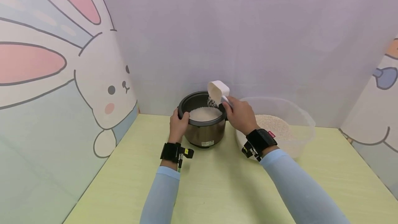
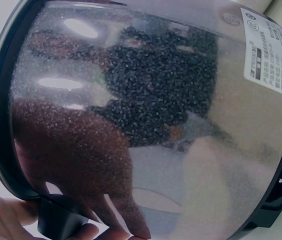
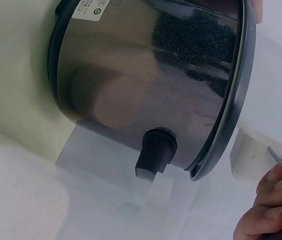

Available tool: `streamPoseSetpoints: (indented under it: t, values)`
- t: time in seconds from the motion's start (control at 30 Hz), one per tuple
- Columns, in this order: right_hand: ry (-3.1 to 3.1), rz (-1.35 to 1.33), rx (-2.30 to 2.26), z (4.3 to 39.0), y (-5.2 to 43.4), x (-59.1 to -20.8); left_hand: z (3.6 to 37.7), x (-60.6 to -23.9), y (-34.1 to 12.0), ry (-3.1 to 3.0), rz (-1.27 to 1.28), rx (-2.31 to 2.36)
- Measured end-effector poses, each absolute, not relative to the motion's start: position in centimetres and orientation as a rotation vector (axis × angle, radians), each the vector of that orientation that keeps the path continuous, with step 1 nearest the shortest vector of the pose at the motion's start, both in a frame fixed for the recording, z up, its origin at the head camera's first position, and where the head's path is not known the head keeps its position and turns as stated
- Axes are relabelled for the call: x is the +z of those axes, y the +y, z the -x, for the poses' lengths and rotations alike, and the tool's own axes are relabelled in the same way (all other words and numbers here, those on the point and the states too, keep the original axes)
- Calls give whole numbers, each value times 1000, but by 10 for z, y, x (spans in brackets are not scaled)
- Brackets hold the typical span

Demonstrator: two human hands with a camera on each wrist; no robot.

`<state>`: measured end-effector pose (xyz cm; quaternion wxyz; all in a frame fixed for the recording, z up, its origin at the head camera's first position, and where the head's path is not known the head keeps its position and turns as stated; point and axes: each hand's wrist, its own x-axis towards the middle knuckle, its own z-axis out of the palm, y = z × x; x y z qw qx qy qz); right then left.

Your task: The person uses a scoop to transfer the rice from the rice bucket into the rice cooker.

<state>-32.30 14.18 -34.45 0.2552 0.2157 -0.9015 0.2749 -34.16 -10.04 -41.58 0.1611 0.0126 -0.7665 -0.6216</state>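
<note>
A round metal rice cooker pot (image 1: 203,132) with a black rim stands on the yellow-green table, with white rice (image 1: 204,113) inside. My left hand (image 1: 178,122) grips the pot's left rim and side handle; its fingers (image 2: 1,220) show at the pot's wall (image 2: 151,125). My right hand (image 1: 240,115) holds the handle of a white scoop (image 1: 218,91), tipped over the pot's right rim, and rice grains fall from it into the pot. In the right wrist view the pot (image 3: 151,80) and the scoop (image 3: 248,150) lie beside my curled fingers (image 3: 268,205).
A clear plastic tub (image 1: 306,127) holding white rice (image 1: 275,127) stands right of the pot, close behind my right wrist. Cartoon-printed wall panels close in the table at the left, back and right. The table (image 1: 217,189) stretches toward me.
</note>
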Motion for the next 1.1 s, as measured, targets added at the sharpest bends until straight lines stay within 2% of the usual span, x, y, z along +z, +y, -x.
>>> streamPoseSetpoints:
  t: [1.1]
  values:
    - [-2377, -789, 471, 326, 150, -352, 347, -419, -101, -2188, -44, -1785]
